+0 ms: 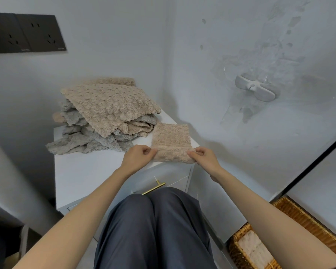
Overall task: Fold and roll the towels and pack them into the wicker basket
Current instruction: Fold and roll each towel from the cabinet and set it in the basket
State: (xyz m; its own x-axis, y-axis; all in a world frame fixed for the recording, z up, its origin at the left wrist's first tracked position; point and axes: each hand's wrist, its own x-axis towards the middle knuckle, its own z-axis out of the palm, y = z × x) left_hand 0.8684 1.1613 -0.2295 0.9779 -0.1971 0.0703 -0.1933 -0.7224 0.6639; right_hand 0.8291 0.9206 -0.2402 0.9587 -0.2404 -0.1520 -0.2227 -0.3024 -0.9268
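Note:
A small beige towel [171, 139], folded into a narrow strip, lies on the white cabinet top [81, 171] near its front right corner. Its near end is curled up into the start of a roll. My left hand [138, 157] pinches the left side of that rolled end, and my right hand [202, 155] pinches the right side. Behind it, at the back left of the cabinet, sits a loose pile of beige and grey towels [103, 117]. The wicker basket [303, 224] stands on the floor at the lower right, with a pale rolled towel [254, 249] inside.
The cabinet stands in a white corner, with walls close behind and to the right. A brass drawer handle [153, 188] sticks out from its front, just above my knees. Dark wall sockets [25, 33] sit at the upper left. A white fixture [256, 88] hangs on the right wall.

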